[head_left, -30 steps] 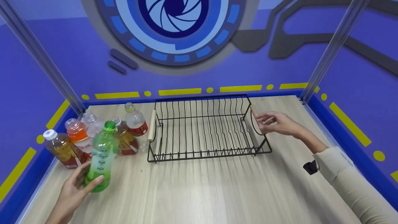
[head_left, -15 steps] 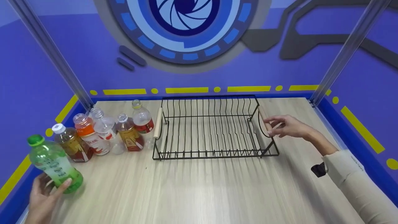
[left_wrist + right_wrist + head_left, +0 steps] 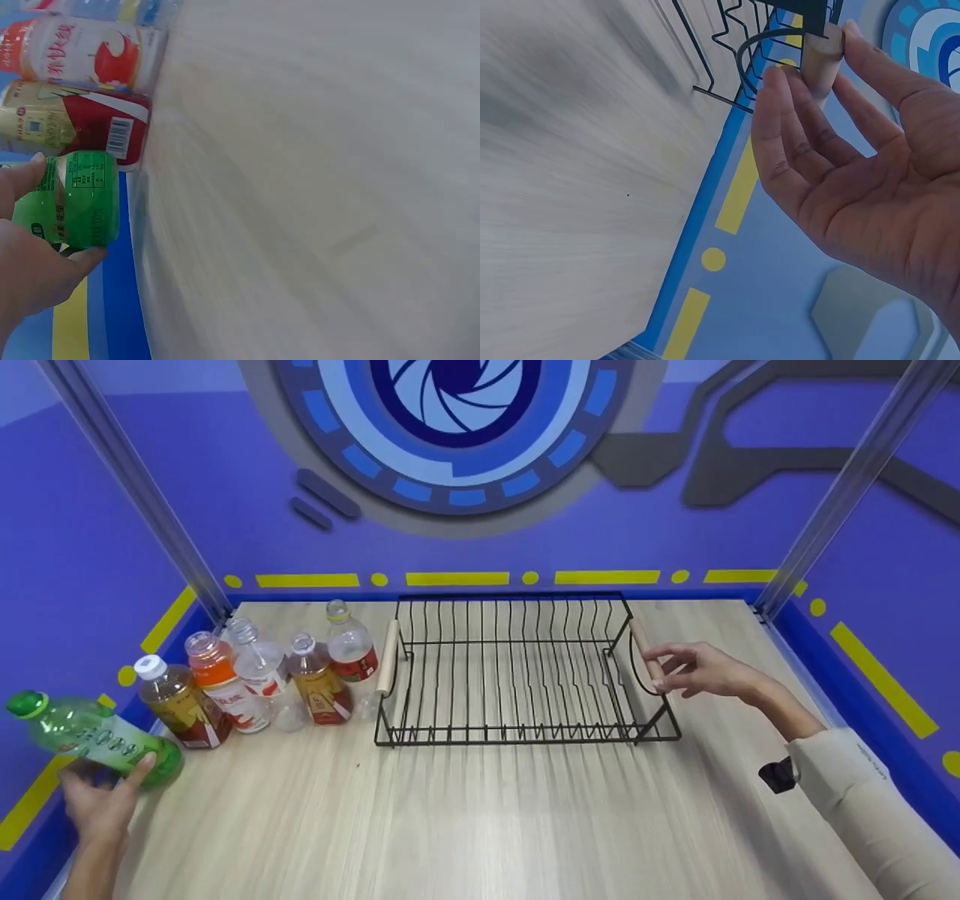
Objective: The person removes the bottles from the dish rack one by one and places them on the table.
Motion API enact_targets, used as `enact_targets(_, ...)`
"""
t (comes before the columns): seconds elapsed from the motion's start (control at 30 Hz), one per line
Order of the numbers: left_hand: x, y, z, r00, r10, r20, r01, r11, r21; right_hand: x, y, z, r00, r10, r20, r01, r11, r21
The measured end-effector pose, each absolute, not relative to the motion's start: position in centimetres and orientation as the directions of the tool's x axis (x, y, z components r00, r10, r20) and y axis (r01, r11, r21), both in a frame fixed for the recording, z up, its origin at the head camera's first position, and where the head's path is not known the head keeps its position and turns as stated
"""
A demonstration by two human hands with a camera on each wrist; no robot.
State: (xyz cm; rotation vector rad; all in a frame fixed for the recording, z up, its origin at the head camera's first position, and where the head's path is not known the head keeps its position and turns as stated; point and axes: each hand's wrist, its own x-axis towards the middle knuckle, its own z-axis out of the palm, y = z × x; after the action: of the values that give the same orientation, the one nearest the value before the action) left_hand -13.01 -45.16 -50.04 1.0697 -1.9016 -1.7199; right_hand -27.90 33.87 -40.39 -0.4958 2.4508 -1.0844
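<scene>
At the table's left edge my left hand (image 3: 101,802) grips a green plastic bottle (image 3: 112,739) near its base. The bottle leans far to the left, its green cap pointing outward; in the left wrist view its green base (image 3: 94,199) faces the table side. On the right, my right hand (image 3: 709,669) holds the wooden handle (image 3: 643,649) of a black wire dish rack (image 3: 525,741) with thumb and fingertips. The right wrist view has the fingers curved about that handle (image 3: 821,64). Nothing lies in the rack.
Between the left hand and the rack stand several bottles: a white-capped tea bottle (image 3: 184,709), an orange-topped bottle (image 3: 229,686), a clear bottle (image 3: 259,660), an amber bottle (image 3: 319,686) and a red-labelled bottle (image 3: 352,652). Blue walls (image 3: 487,547) enclose the wooden table (image 3: 487,825).
My left hand has carried the green bottle leftward, away from in front of the other bottles, and tipped it from nearly upright to a strong leftward lean. My right hand stays at the rack's handle.
</scene>
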Motion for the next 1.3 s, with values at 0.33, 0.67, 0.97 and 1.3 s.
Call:
enact_targets(0.33, -15.9, -46.2, -50.2, -0.666, -0.721, -0.193, -0.411, 0.139, 0.901, -27.7, 34.1, -40.7, -0.857, -0.46, -0.233, -0.129, 0.629, -0.767)
enact_targets(0.67, -16.8, -46.5, -49.9, -0.685, -0.708, -0.17, -0.409, 0.181, 0.894, -27.5, 34.2, -41.0, -0.856, -0.452, -0.251, -0.105, 0.627, -0.772)
enact_targets(0.97, -17.3, -46.8, -50.0, -0.697, -0.697, -0.167, -0.428, 0.218, 0.877, -27.7, 34.1, -40.9, -0.853, -0.446, -0.27, -0.078, 0.621, -0.78)
enact_targets(1.3, -17.3, -46.7, -48.6, -0.71, -0.681, -0.179, -0.467, 0.264, 0.844, -27.8, 34.1, -40.8, -0.857, -0.442, -0.264, -0.08, 0.621, -0.78)
